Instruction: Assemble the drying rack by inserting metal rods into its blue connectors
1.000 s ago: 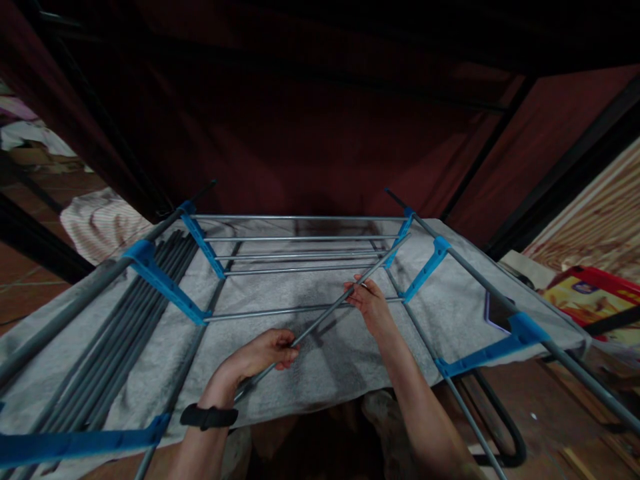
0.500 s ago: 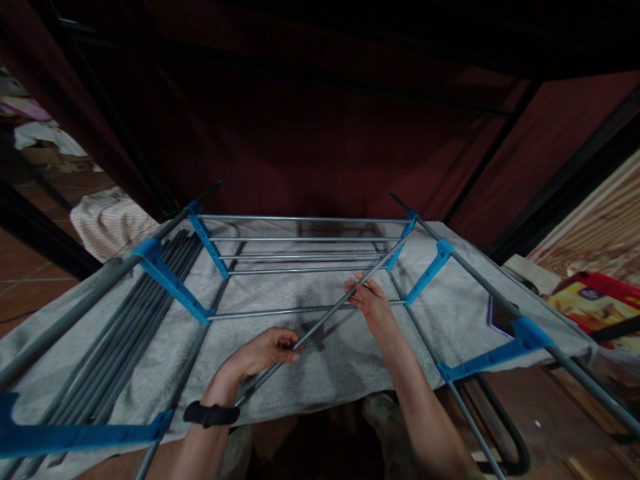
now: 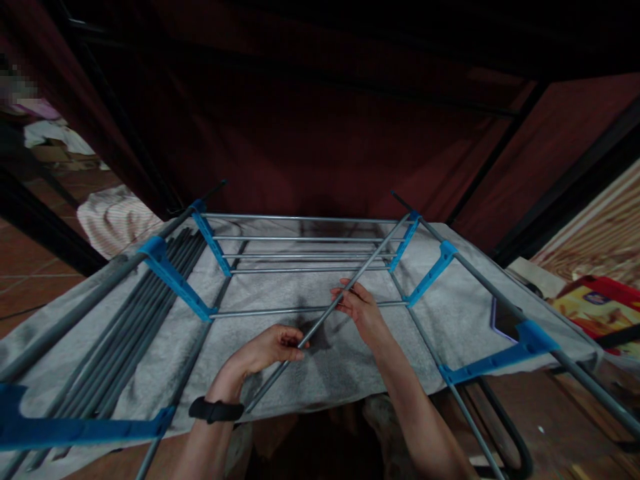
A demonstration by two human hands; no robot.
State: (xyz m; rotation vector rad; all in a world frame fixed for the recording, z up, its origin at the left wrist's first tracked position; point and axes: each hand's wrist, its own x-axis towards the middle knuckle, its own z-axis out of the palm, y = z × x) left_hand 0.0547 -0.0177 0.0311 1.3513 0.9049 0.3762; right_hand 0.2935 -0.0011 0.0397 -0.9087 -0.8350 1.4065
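A loose grey metal rod (image 3: 320,321) slants across the middle of the view, its far end up by the right rear blue bracket. My left hand (image 3: 280,348), with a black band on the wrist, pinches it near its lower end. Higher up, my right hand (image 3: 356,303) has its fingers around the same rod. Beneath lies a rack frame of grey tubes joined by blue plastic brackets (image 3: 177,283), with several crossbars (image 3: 305,239) fitted at the far end. One single crossbar (image 3: 270,312) runs between the middle brackets, partly behind my right hand.
Several loose grey tubes (image 3: 145,313) lie bundled on the grey cloth (image 3: 320,380) at left. A phone-like dark object (image 3: 504,321) lies at right, near a red and yellow package (image 3: 595,307). A dark red panel (image 3: 310,147) stands behind, and a striped cloth (image 3: 117,220) lies at left.
The rod has turned a little steeper, its far end moving up and away. My right hand has shifted slightly left and down along with it. Both hands keep their grip.
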